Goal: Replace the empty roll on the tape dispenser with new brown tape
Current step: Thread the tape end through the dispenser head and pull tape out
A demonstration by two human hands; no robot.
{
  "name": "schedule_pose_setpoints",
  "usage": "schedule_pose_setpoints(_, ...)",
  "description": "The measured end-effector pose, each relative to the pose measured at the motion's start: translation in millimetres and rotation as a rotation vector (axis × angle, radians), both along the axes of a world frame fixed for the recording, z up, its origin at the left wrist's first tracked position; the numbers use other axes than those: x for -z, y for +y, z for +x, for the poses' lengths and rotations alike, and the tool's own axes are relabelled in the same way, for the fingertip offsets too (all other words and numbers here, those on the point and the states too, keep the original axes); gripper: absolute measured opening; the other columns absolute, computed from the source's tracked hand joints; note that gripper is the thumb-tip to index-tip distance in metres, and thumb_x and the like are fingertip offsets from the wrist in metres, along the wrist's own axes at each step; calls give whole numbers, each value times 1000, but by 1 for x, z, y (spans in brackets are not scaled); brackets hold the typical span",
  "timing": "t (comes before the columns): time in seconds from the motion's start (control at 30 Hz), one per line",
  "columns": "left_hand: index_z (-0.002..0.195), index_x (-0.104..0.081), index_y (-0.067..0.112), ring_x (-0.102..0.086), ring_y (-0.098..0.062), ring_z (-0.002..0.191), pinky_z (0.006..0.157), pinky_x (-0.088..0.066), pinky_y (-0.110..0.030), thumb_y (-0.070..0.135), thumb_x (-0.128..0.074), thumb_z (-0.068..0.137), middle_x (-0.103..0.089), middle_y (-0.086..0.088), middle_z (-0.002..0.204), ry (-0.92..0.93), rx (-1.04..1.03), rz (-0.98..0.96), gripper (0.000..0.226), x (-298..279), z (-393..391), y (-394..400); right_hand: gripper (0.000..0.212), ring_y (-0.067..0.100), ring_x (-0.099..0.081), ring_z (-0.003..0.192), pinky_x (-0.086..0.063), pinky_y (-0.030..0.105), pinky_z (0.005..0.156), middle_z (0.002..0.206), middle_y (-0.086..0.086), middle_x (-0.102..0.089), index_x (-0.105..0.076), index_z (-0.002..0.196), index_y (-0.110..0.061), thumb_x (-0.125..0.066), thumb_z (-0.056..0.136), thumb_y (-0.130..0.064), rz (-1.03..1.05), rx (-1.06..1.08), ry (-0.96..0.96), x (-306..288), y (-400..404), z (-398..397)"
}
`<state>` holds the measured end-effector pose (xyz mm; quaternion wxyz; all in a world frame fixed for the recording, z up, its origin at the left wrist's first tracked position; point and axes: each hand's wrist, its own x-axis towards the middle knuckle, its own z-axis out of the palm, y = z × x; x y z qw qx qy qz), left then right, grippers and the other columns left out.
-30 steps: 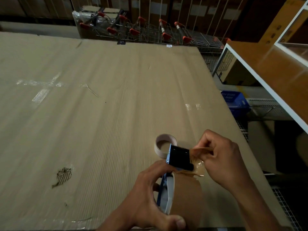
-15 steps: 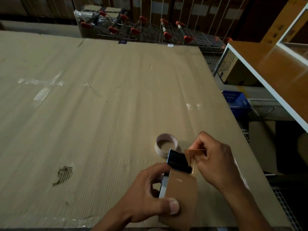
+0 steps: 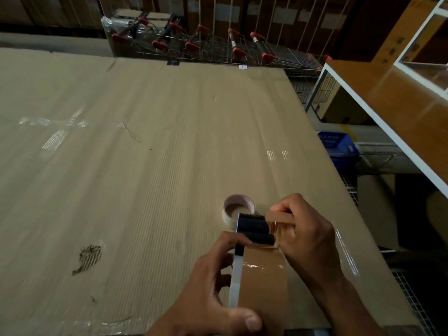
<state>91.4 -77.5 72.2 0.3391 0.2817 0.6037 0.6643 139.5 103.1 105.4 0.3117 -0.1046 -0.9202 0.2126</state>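
The tape dispenser (image 3: pixel 253 227), blue and black, carries a wide roll of brown tape (image 3: pixel 263 284) near the table's front edge. My left hand (image 3: pixel 208 294) grips the dispenser and roll from the left, thumb across the roll's near side. My right hand (image 3: pixel 305 236) pinches the loose brown tape end (image 3: pixel 278 218) beside the dispenser's black head. The empty whitish cardboard roll (image 3: pixel 236 207) lies on the table just behind the dispenser, partly hidden by it.
The table is covered by a big corrugated cardboard sheet (image 3: pixel 145 166) with a torn spot (image 3: pixel 89 258) at the left. Shopping carts (image 3: pixel 206 47) stand beyond the far edge. A white-framed shelf (image 3: pixel 388 112) and a blue crate (image 3: pixel 338 144) are to the right.
The dispenser has tilted so more of its black head shows. My right hand still pinches the tape end, now pulled flat past the head. My left thumb has slid lower on the roll.
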Motion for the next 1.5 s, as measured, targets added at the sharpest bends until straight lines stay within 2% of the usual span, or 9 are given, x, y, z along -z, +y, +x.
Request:
schedule_pose_setpoints(0.13,124,-55,21,-70,-37,103,83,-56,-67,46,-90,53,-70,-13,113,60,-52,6,83,3,4,-1,10,19,-60,56,-46,21,56,71,9,-65,-61,79,-4,-68,79,3,84,-19,62,3,0,3)
schedule_pose_setpoints(0.33,121,-60,26,-64,-30,119,88,-58,-58,57,-83,55,-60,-8,136,200,-88,-83,77,13,5,-5,15,6,-63,52,-50,19,49,60,1,-69,-63,68,-13,-78,74,-12,-606,36,-172,-8,17,-3)
schedule_pose_setpoints(0.47,125,-59,29,-66,-25,117,88,-60,-52,77,-79,54,-64,3,129,190,-21,-138,89,10,4,-7,20,4,-63,59,-47,18,51,57,-5,-66,-62,65,-15,-80,71,-17,-428,77,-213,-10,11,-2)
schedule_pose_setpoints(0.6,123,-58,43,-67,-21,115,85,-62,-50,62,-85,54,-66,10,121,225,68,-177,77,6,0,-8,24,8,-62,64,-47,19,50,59,-10,-64,-60,64,-17,-80,71,-6,-237,33,-188,-6,6,-2)
schedule_pose_setpoints(0.7,129,-57,31,-69,-25,112,87,-61,-52,52,-82,59,-70,1,118,186,105,-148,78,1,-2,-9,30,5,-63,65,-47,15,50,61,-13,-64,-58,63,-21,-77,73,-1,-238,-2,-217,-1,8,-3)
schedule_pose_setpoints(0.8,130,-54,13,-71,-22,101,82,-58,-36,76,-75,62,-71,-3,107,77,64,-100,95,-6,-1,-10,35,-3,-67,74,-50,11,57,75,-13,-70,-53,66,-26,-68,79,2,-368,-58,-247,0,9,-5)
schedule_pose_setpoints(0.97,135,-38,36,-65,-22,121,93,-60,-44,67,-83,55,-61,11,134,130,46,-96,97,0,-5,-5,30,11,-63,54,-47,28,44,67,0,-70,-48,73,-24,-56,79,-53,-355,-119,-243,-14,12,-11)
schedule_pose_setpoints(1.27,145,-32,48,-54,-16,135,104,-55,-47,45,-83,56,-45,9,148,271,150,-125,102,-6,-17,1,32,3,-60,65,-36,1,46,62,-8,-58,-50,75,-23,-73,78,-1,-171,-149,-112,-19,13,-16)
schedule_pose_setpoints(1.5,138,-42,36,-58,-23,130,100,-56,-51,34,-89,55,-51,4,141,255,183,-149,96,-6,-22,-2,28,6,-47,48,-31,15,39,51,-4,-50,-51,69,-15,-70,78,2,-155,-115,-127,-15,13,-18)
